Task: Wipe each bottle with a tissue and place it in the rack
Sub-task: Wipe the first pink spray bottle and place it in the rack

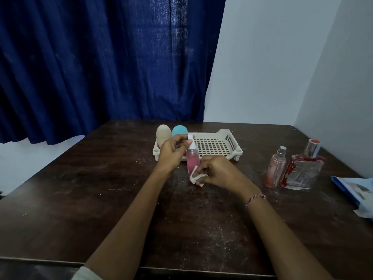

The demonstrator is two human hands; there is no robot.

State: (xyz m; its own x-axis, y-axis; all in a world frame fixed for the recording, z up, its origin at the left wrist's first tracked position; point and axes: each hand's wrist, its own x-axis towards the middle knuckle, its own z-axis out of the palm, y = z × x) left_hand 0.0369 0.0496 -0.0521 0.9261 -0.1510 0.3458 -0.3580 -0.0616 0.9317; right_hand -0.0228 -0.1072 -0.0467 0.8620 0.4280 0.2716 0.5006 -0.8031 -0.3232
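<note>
My left hand (171,153) pinches the white spray top of a small pink bottle (192,159), which stands upright in front of the rack. My right hand (217,171) holds a folded white tissue (194,177) pressed against the bottle's lower right side. The cream plastic rack (218,145) sits behind both hands, with a beige bottle (163,135) and a blue-capped bottle (179,131) standing at its left end. To the right on the table stand a slim pink spray bottle (275,168) and a square glass perfume bottle (302,170).
The dark wooden table (101,199) is dusty. A blue and white packet (357,190) lies at its right edge. A blue curtain (101,57) hangs behind the table, and a white wall stands close on the right.
</note>
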